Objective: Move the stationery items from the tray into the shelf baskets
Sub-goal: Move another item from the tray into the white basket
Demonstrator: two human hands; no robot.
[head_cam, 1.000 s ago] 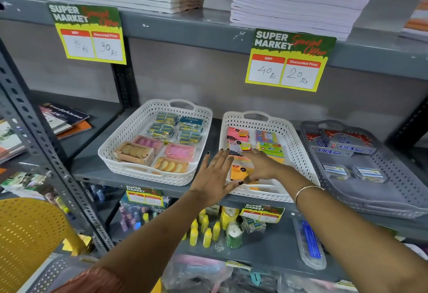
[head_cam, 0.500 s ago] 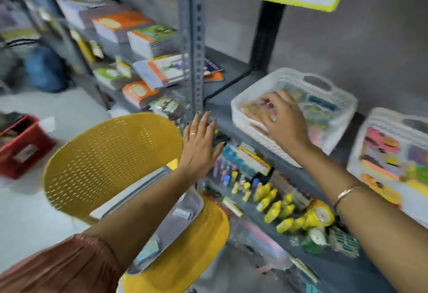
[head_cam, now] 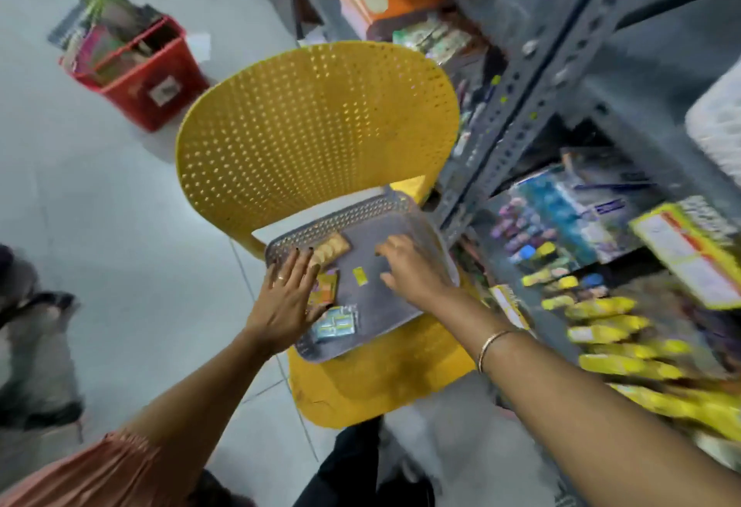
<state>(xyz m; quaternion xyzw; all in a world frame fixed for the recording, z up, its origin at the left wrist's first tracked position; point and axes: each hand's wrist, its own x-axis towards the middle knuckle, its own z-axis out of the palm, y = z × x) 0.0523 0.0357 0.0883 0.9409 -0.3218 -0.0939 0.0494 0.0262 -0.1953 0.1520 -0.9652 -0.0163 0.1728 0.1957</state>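
Looking down at a yellow chair (head_cam: 316, 137) with a grey tray (head_cam: 385, 306) sitting on its seat. Reaching into the tray with both hands. Left hand (head_cam: 286, 298) lying flat at the tray's 9 o'clock edge, fingers spread wide, ring showing, not holding anything. Fingertips nearly touching a brown pack of round pieces (head_cam: 331, 250) at the tray's 11 o'clock corner. Thumb side resting just beside an orange and yellow pack (head_cam: 324, 288). Right hand (head_cam: 409, 270) hovering over the tray's 3 o'clock side, fingers bent and a little apart, palm down; cannot tell if pinching something, too blurry. Gold bangle (head_cam: 495, 344) circling the right wrist. Small yellow piece (head_cam: 359, 276) lying in the tray's middle, between the two hands, apart from both. Blue and green pack (head_cam: 335, 324) lying at the tray's 7 o'clock corner, just under the left thumb. Red basket (head_cam: 160, 85) full of books standing on the floor at 10 o'clock from the chair. Grey metal shelf (head_cam: 533, 105) rising at 2 o'clock, full of blurry yellow and blue things. White basket (head_cam: 717, 121) peeking in at the far 3 o'clock edge, on the shelf.
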